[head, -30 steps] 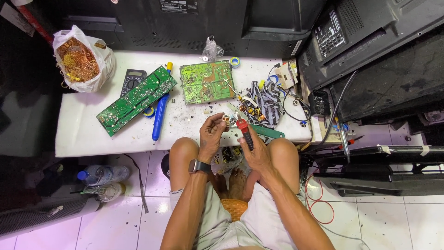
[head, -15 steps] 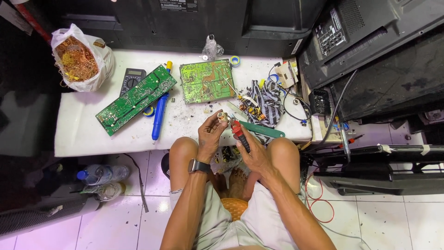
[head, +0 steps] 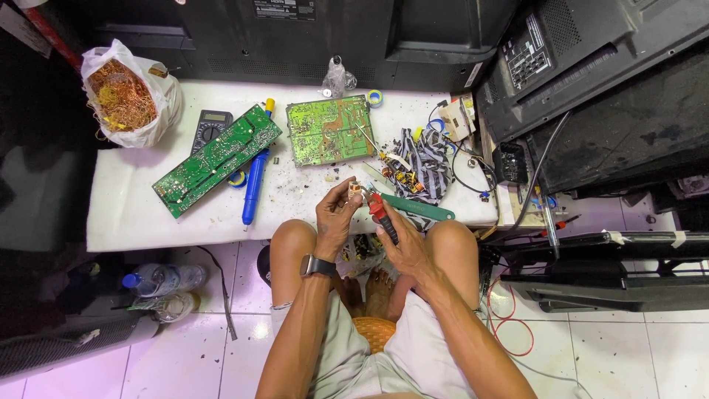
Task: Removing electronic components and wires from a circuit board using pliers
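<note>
White bench stretches before you, with two green circuit boards toward its far edge. At its near edge your left hand pinches a small component in closed fingertips; your right hand is wrapped around red-handled pliers whose tip meets it.

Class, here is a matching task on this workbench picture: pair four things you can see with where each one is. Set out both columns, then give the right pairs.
Things:
1. long green circuit board
2. plastic bag of copper wire
3. red-handled pliers
4. water bottle

Places:
A. on the floor, under the table's left end
B. in the right hand
C. lying slantwise on the white table, beside the multimeter
D. at the table's far left corner

Pairs: 1-C, 2-D, 3-B, 4-A
</note>
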